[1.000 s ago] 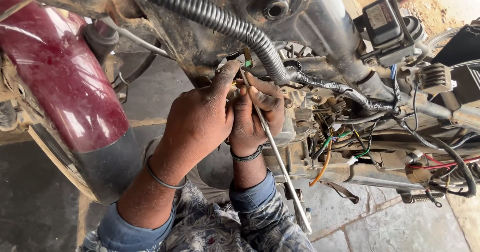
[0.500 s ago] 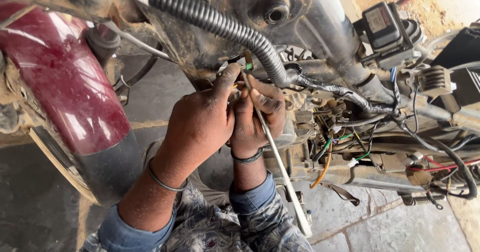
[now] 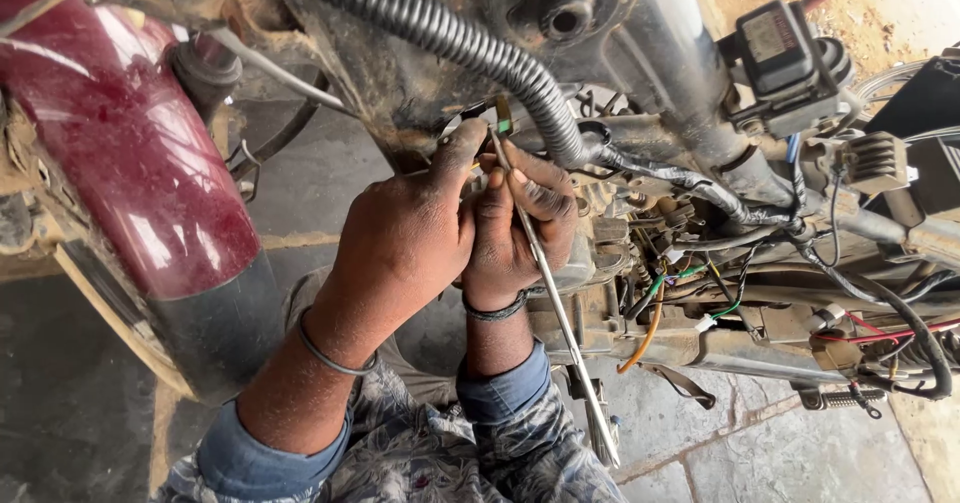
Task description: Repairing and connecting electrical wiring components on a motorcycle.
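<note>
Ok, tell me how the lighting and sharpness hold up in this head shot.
Head view: even daylight, hands sharp; the left hand and right hand pinch a thin metal rod; soft glare streaks the maroon fender; sunlit ground top right is washed out; the corrugated hose shades the frame above.

Two bare hands, the left hand (image 3: pixel 405 238) and right hand (image 3: pixel 515 228), with forearms showing. Each wrist wears a thin dark bangle: the left bangle (image 3: pixel 330 348) sits loose on the forearm, the right bangle (image 3: pixel 495 310) close at the wrist. Blue cuffs (image 3: pixel 250 453) are pushed back on both arms. The sleeves (image 3: pixel 420 458) are grey-blue cloth with a faded floral pattern.
</note>
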